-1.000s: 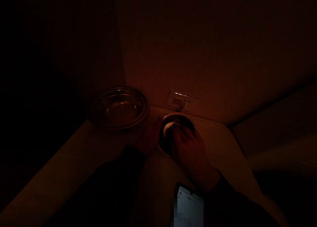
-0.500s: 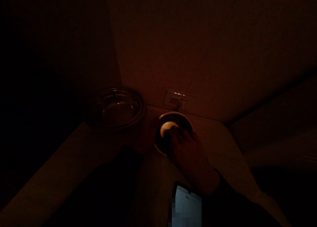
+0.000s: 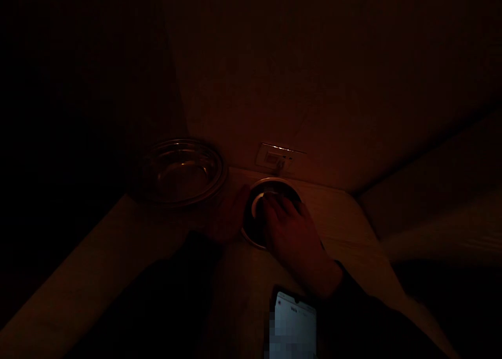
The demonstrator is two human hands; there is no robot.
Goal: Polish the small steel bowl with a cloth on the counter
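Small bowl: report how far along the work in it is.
Done: the small bowl is on the table, with a pale round piece inside.
In hand: the right hand has its fingers in the bowl at that piece; the left hand is beside the rim.
Left: with fingers inside, it looks unfinished; too dark to tell how much remains.

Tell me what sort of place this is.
Probably a dim corner indoors, perhaps a kitchen: a wall outlet above a pale counter, with a nested-looking metal basin on it.
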